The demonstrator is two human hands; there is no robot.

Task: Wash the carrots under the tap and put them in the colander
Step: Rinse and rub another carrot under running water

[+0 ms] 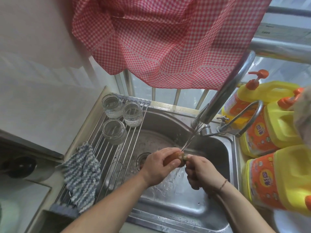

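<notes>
While water from the tap (218, 105) hits it mid-frame over the sink (218, 148), we grip the carrot (175, 158): left hand (158, 167) around its body, right hand (200, 172) pinching its top; stiff, likely slippery.

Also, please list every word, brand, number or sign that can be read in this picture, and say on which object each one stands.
Nothing can be read with certainty.
Detergent bottles: orange labels carry large white characters, too blurred to read.
Sink: a small stamped mark on the back rim, too small to read.
Box behind the window bars: a dark printed line, too blurred to read.
Glass jars, cloth and carrot: no text.
</notes>
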